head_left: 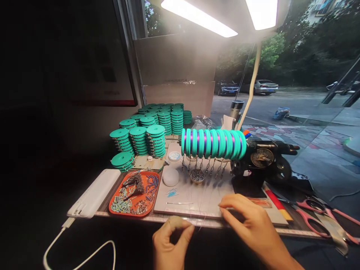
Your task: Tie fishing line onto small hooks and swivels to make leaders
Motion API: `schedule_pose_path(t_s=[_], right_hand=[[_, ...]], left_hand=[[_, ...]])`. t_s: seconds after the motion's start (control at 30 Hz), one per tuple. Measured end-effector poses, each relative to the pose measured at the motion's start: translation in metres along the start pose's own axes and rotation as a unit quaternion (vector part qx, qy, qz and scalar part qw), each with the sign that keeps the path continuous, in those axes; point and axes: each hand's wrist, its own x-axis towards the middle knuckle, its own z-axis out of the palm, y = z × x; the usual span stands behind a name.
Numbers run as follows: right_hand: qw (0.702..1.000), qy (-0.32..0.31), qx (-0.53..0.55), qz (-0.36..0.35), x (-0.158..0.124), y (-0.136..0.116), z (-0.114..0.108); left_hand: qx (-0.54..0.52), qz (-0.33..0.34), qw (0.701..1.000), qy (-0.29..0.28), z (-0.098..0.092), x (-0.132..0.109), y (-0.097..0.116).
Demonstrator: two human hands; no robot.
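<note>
And here's the spool row (pixel 213 143), its long axis running left to right above the tabletop (pixel 105 205), lying far of both the tightly pinched left hand (pixel 173 240) and the nearer right hand (pixel 251 219), fingertips almost meeting, anything held unclear.

No text read for certain; every marking was too small or blurred. Faint print on the cardboard sheet (pixel 176 62), unreadable. Same for blue plates on the dark car (pixel 227 87) and silver car (pixel 265 85), the round dial (pixel 261 157), scale marks on the ruler strip (pixel 295 232) along the counter (pixel 106 205), and small marks on the white power bank (pixel 94 191).
</note>
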Motion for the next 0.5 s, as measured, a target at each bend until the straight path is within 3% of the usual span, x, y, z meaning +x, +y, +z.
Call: schedule_pose_path(t_s=[0.1,0.17,0.37,0.5], right_hand=[[0.980,0.027,-0.163,-0.108,0.002,0.016,0.003],[0.967,0.025,-0.220,-0.128,0.002,0.015,0.003],[0.969,0.044,-0.128,-0.208,-0.008,-0.027,0.012],[0.978,0.014,-0.084,-0.192,-0.015,-0.030,0.032]], left_hand=[[-0.057,-0.090,0.994,0.016,-0.002,0.004,-0.003],[-0.077,-0.118,0.990,-0.001,-0.003,0.006,-0.005],[-0.179,-0.168,0.969,0.001,0.003,0.006,-0.005],[-0.237,-0.194,0.952,0.014,0.008,0.002,-0.006]])
